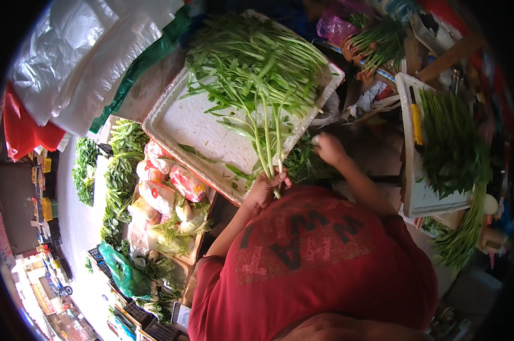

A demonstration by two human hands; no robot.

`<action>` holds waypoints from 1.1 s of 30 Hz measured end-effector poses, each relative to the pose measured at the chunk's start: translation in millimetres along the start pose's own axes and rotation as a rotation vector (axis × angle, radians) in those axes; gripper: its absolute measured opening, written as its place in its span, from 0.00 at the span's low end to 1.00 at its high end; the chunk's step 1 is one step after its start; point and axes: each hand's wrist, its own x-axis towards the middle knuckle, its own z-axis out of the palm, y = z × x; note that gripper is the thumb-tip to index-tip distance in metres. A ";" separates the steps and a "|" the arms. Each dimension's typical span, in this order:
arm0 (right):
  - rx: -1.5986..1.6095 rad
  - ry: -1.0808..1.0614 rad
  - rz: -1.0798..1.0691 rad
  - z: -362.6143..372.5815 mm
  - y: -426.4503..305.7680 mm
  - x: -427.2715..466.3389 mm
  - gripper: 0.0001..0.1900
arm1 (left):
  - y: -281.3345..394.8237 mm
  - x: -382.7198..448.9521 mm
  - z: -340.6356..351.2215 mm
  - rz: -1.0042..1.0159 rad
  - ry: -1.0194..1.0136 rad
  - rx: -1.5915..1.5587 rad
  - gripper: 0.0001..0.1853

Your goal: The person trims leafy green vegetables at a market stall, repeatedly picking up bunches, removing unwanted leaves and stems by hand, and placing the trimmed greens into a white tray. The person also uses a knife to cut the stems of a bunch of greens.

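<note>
My left hand point(267, 187) grips the lower stems of a few leafy green stalks point(265, 136), whose leafy tops point away over a white foam tray point(189, 132). A large heap of the same kind of long-stemmed greens point(261, 55) fills the far part of that tray. Beyond the tray's near right edge, my right hand point(328, 148) is held apart from the stalks; it is slightly blurred, and whether its fingers hold anything is unclear. Loose leafy greens point(304, 160) lie below, between my two hands.
At right, a foam box point(410, 170) holds darker greens and a yellow utility knife point(416, 123). Wrapped cabbages point(157, 194) stand left of the tray. Plastic bags point(91, 51) hang at upper left. Scallions point(376, 47) lie at upper right beside a pink bag point(336, 27).
</note>
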 end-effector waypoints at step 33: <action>1.580 -0.159 0.153 26.3 -88.0 14.7 0.06 | -10.6 38.6 -29.7 0.099 0.226 -0.323 0.05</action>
